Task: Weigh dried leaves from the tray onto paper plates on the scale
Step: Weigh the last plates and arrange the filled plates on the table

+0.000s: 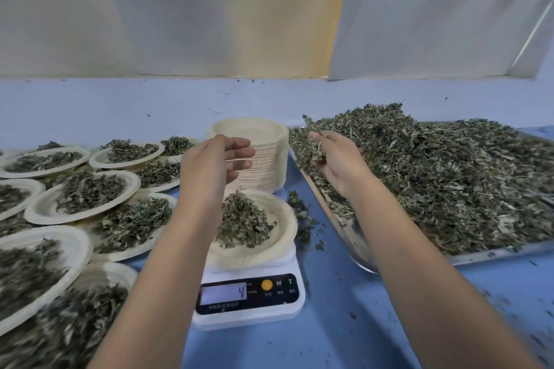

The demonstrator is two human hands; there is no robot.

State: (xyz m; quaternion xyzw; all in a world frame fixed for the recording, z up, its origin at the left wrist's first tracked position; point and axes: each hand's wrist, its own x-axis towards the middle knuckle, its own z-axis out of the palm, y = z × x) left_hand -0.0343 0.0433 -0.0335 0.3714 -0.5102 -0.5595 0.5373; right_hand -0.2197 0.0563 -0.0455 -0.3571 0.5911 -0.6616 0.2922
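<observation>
A white digital scale (248,298) stands in the middle, its display lit. On it sits a paper plate (280,226) with a small heap of dried leaves (244,220). My left hand (217,160) hovers above that plate, fingers loosely extended and holding nothing. My right hand (335,162) is at the left edge of the metal tray (494,253), palm up, fingers curled round a clump of dried leaves (313,145). The tray holds a large pile of leaves (449,177).
A tall stack of unused paper plates (260,159) stands behind the scale. Several filled plates (87,198) cover the blue table to the left. Loose leaf bits (304,219) lie between scale and tray. A wall rises behind the table.
</observation>
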